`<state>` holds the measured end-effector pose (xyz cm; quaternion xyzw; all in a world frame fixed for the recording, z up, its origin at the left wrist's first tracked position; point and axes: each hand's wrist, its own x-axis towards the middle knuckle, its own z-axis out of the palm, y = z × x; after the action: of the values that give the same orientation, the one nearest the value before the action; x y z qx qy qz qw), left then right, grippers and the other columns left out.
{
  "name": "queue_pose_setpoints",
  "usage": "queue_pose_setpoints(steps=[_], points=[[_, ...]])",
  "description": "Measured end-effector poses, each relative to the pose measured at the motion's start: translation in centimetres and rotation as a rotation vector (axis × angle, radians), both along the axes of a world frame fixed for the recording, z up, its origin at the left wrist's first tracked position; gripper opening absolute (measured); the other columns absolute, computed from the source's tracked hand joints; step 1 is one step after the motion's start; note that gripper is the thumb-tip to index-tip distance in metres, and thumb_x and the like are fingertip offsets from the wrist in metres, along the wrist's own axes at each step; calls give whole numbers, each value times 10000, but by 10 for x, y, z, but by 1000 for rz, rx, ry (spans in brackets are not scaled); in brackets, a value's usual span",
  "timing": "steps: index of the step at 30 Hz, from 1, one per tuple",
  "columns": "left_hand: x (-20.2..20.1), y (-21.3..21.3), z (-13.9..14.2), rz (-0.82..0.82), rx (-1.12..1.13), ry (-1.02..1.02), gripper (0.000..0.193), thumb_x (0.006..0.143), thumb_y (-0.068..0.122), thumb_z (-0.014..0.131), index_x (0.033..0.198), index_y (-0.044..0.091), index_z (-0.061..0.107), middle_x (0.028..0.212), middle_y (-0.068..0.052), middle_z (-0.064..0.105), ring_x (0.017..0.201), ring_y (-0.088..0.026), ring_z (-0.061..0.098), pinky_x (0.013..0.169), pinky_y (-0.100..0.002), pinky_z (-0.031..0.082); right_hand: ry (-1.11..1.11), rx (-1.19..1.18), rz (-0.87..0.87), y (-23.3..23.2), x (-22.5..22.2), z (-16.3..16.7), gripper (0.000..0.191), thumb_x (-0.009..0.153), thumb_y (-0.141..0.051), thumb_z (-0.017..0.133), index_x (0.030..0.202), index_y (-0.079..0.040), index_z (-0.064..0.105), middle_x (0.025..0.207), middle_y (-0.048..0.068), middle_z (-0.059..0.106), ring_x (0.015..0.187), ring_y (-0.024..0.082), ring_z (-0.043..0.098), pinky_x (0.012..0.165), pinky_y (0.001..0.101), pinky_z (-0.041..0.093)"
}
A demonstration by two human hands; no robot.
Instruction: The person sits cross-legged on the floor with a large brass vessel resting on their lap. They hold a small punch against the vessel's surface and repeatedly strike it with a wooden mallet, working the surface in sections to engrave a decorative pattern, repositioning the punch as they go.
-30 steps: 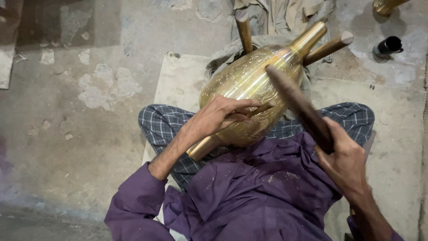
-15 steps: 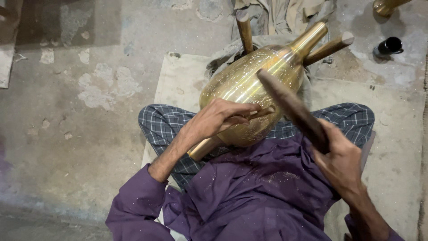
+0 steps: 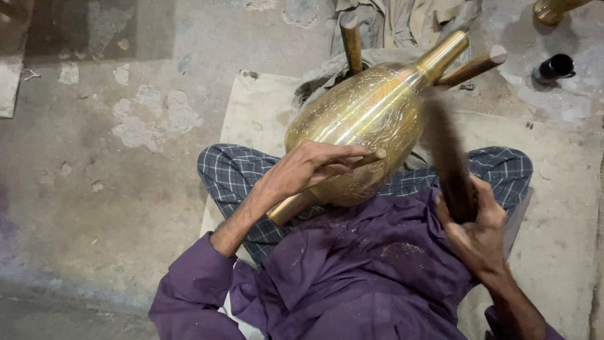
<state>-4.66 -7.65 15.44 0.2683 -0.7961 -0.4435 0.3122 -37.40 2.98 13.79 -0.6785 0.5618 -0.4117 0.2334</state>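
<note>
The brass vase (image 3: 358, 126) is lying tilted across the person's lap, its neck pointing away between two wooden pegs (image 3: 350, 39). The left hand (image 3: 305, 170) is pinching a thin chisel (image 3: 368, 157) against its belly. The right hand (image 3: 478, 223) is gripping a blurred mallet (image 3: 443, 154), fingers wrapped tight.

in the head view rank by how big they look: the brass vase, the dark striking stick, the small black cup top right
1. brass vase, largest by far.
2. dark striking stick in the right hand; motion blur makes its size unsure.
3. small black cup, smallest.
</note>
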Motion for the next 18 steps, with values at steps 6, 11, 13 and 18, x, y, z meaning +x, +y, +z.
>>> queue_pose_setpoints(steps=[6,11,13,18], points=[[-2,2,1,21,-20,-54,545,921,48,690,1438,191,593,1301,-42,739,1114,-207,770,939,-341,658,40,-4,-54,0,-6,3,487,946,-82,763,1356,-48,502,1049,111,709,922,187,715,825,317,592],[-1,3,0,23,-61,-47,498,947,82,708,1420,197,603,1287,-37,745,1088,-213,776,906,-348,658,246,51,110,-5,-9,14,570,848,-37,746,1384,-41,554,1190,171,719,1051,254,728,900,384,610],[-1,3,-2,35,-51,-68,491,943,97,705,1414,201,614,1259,-32,757,1070,-209,781,900,-350,655,373,-22,-33,-7,-6,14,506,866,-42,766,1339,-62,586,1153,157,734,974,246,734,834,378,612],[-4,3,-7,10,34,-113,486,939,123,655,1415,211,604,1291,-20,742,1039,-196,787,872,-346,662,68,-1,28,-8,3,9,430,981,-90,728,1352,-116,513,1128,73,698,941,175,715,833,328,628]])
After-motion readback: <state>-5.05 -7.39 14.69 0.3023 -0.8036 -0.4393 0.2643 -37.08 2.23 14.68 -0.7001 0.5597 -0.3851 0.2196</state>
